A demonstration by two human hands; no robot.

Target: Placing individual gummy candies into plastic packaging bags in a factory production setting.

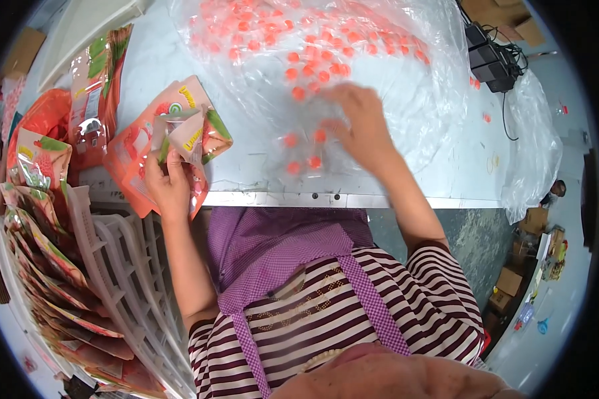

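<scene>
My left hand [168, 183] is closed on a red and beige printed pouch [186, 136], its thumb on the front. The pouch's mouth gapes, and other flat pouches [130, 146] lie under it near the table edge. My right hand [366, 126] is over the middle of the table, smeared by motion, with its thumb and fingers apart. Around its fingertips are small round red pieces [314, 161], a few of them close to the table's near edge. Many more red pieces [306, 56] are scattered on a clear plastic sheet [406, 93] at the far side.
At left, white plastic crates [113, 246] stand beside the table, with many filled-looking pouches [53, 266] packed upright in a row. More pouches [96, 93] and a white tray [80, 33] sit at the far left. Black power adapters with cables [496, 63] lie at the far right.
</scene>
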